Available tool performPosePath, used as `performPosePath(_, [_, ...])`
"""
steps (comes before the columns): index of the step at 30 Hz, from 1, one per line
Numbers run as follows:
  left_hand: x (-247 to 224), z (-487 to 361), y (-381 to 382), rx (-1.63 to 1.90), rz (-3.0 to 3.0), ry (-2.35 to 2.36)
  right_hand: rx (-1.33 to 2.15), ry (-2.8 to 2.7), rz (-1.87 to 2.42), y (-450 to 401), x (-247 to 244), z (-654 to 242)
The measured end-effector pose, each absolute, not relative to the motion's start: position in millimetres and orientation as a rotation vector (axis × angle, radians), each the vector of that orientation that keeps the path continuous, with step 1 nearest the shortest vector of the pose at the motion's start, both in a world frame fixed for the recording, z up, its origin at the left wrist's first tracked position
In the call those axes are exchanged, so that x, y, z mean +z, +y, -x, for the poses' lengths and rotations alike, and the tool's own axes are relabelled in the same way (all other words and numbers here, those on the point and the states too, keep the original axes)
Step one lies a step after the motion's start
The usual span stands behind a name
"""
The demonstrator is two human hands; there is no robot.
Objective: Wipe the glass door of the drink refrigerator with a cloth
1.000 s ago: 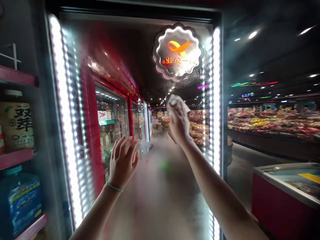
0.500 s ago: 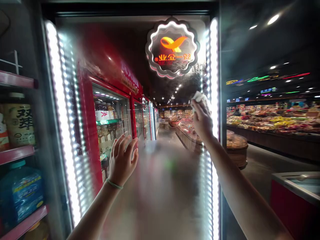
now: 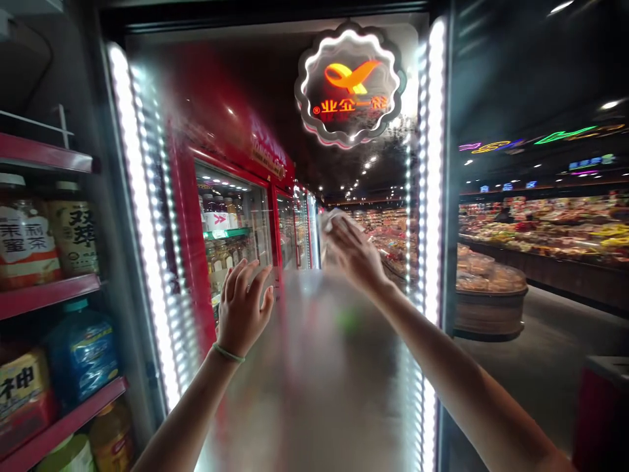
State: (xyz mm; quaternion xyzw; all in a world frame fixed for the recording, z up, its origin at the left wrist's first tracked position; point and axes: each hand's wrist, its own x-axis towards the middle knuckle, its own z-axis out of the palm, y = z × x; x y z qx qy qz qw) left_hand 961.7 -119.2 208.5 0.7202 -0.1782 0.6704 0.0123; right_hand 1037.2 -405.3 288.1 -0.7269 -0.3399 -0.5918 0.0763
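Note:
A large glass door [image 3: 339, 367] fills the middle of the head view, its lower part fogged. White light strips [image 3: 435, 164] run down both sides. My right hand [image 3: 356, 252] presses a whitish cloth [image 3: 339, 219] to the glass right of centre, somewhat blurred. My left hand [image 3: 246, 305] is raised at the glass to the left, fingers spread and holding nothing, with a pale green band [image 3: 228, 354] round its wrist. A lit scalloped sign [image 3: 350, 85] hangs above, its lettering reversed.
Shelves [image 3: 49, 285] with bottles stand at the left. Red display coolers [image 3: 184, 216] show through or in the glass. To the right are a round produce stand [image 3: 486, 308], long food displays [image 3: 565, 236] and a dark red case [image 3: 599, 419] at the lower edge.
My right hand has moved left and down across the glass with the cloth, away from the right light strip. My left hand has hardly moved. The view has turned slightly.

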Motion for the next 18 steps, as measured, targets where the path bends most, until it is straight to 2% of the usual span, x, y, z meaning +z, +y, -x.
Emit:
performPosePath(3, [206.1,-954.9,-108.7,2.103,-2.272,-0.510,-1.837,-0.701,1.982,-417.9,318.9,-1051.1])
performPosePath(5, [203.9,-951.1,-102.4,2.087,-2.291,-0.482,-1.821,-0.680,1.939,-399.7,321.2,-1054.4])
performPosePath(10, [203.9,-944.6,-79.0,2.045,-2.318,-0.438,-1.592,-1.331,2.186,-321.9,276.9,-1039.0])
performPosePath(12, [208.0,-942.5,-63.3,2.051,-2.313,-0.449,-1.589,-1.383,2.215,-312.7,276.9,-1037.7])
performPosePath(18, [220.4,-941.3,-7.5,2.076,-2.294,-0.482,-1.883,-0.807,1.971,-311.2,361.7,-1056.4])
